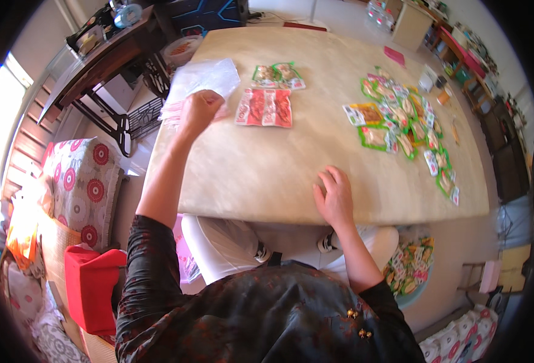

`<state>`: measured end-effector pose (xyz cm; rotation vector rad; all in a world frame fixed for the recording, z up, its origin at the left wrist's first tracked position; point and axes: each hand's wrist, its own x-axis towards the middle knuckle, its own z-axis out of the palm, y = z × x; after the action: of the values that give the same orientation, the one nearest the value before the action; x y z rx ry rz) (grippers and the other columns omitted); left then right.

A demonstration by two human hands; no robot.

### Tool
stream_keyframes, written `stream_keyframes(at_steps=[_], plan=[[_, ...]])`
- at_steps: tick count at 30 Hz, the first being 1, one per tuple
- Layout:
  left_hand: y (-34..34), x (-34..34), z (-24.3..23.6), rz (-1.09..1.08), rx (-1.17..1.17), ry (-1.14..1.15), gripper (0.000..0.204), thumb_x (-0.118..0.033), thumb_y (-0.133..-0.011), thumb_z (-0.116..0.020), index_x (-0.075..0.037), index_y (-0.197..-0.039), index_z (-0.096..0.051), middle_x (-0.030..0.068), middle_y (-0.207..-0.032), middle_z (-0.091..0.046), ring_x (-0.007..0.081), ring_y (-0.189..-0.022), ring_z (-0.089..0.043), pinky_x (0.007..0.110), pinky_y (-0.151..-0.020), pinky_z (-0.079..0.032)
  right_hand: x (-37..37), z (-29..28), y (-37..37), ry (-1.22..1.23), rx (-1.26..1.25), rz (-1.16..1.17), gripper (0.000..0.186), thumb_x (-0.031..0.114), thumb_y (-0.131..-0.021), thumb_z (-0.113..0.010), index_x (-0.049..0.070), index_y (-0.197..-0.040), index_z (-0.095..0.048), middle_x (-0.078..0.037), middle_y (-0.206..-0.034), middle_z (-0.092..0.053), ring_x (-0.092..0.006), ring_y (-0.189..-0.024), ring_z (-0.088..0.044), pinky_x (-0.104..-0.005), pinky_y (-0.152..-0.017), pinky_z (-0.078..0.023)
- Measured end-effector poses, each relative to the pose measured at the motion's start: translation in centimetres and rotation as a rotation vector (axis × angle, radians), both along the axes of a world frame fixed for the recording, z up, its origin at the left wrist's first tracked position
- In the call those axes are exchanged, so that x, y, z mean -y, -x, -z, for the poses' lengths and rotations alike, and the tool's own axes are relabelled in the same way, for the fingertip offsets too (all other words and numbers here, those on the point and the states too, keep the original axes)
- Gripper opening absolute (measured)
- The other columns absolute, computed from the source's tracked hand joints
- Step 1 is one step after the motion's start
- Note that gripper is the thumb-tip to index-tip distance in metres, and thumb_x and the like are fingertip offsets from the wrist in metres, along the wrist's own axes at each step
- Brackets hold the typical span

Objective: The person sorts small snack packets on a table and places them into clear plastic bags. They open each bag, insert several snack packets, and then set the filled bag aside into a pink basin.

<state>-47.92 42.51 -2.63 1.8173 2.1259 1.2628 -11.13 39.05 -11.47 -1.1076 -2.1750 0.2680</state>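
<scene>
My left hand (201, 113) is over the lower edge of a stack of clear plastic bags (209, 74) with pink ends, at the table's left. Its fingers are curled closed, and the fingertips are hidden, so I cannot tell whether a bag is between them. Just right of it lie red-printed clear packets (264, 107), side by side, with green-edged food packets (277, 74) behind them. My right hand (334, 196) rests near the table's front edge, thumb and fingers apart, holding nothing.
A loose spread of green and yellow food packets (400, 115) covers the table's right side, near small jars (443, 95). Beside my right leg, a basin (417, 295) holds more packets. A red box-like object (94, 290) and a patterned cushion (82, 187) are at left.
</scene>
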Motion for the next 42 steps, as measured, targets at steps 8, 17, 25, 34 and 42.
stream_keyframes(at_steps=[8,17,25,34,42], plan=[[-14.7,4.9,3.2,0.276,0.688,0.351,0.011,-0.013,-0.080,-0.071,-0.004,-0.075,-0.067,-0.0001,-0.067,-0.064,0.0060,-0.057,-0.055,0.023,-0.051,-0.044,-0.6,0.8,2.1,0.612,-0.683,-0.222,0.025,0.018,-0.085,-0.068,-0.001,-0.099,-0.062,-0.009,-0.093,-0.066,-0.0210,-0.087,-0.064,-0.0299,-0.075,-0.050],[-20.1,7.4,5.3,0.384,0.800,0.487,0.013,-0.010,-0.079,-0.073,0.000,-0.077,-0.066,0.0042,-0.068,-0.064,0.0086,-0.058,-0.056,0.022,-0.053,-0.046,2.0,-1.2,0.4,1.017,-0.954,-0.198,0.017,0.020,-0.092,-0.061,0.003,-0.095,-0.062,-0.004,-0.085,-0.069,-0.0112,-0.075,-0.067,-0.0221,-0.062,-0.050],[-21.6,7.5,5.7,0.380,0.846,0.498,0.014,-0.011,-0.078,-0.073,0.001,-0.075,-0.067,0.0046,-0.066,-0.064,0.0074,-0.057,-0.055,0.022,-0.051,-0.044,2.2,-0.7,-1.0,1.024,-0.989,-0.178,0.017,0.020,-0.093,-0.058,0.004,-0.092,-0.063,-0.004,-0.085,-0.069,-0.0137,-0.078,-0.069,-0.0225,-0.060,-0.051],[-23.1,7.6,5.1,0.378,0.761,0.554,0.013,-0.013,-0.082,-0.070,-0.001,-0.081,-0.067,0.0033,-0.073,-0.066,0.0083,-0.064,-0.059,0.023,-0.058,-0.048,2.3,-0.1,-2.3,0.983,-1.049,-0.168,0.014,0.015,-0.091,-0.060,0.001,-0.090,-0.064,-0.005,-0.082,-0.068,-0.0104,-0.072,-0.066,-0.0220,-0.059,-0.052],[-23.4,7.6,5.5,0.395,0.722,0.573,0.014,-0.014,-0.082,-0.069,-0.002,-0.082,-0.062,0.0022,-0.076,-0.064,0.0085,-0.067,-0.059,0.023,-0.059,-0.049,2.5,0.1,-2.7,1.007,-1.082,-0.128,0.013,0.010,-0.090,-0.056,0.000,-0.090,-0.064,-0.005,-0.082,-0.067,-0.0101,-0.071,-0.066,-0.0220,-0.060,-0.053]])
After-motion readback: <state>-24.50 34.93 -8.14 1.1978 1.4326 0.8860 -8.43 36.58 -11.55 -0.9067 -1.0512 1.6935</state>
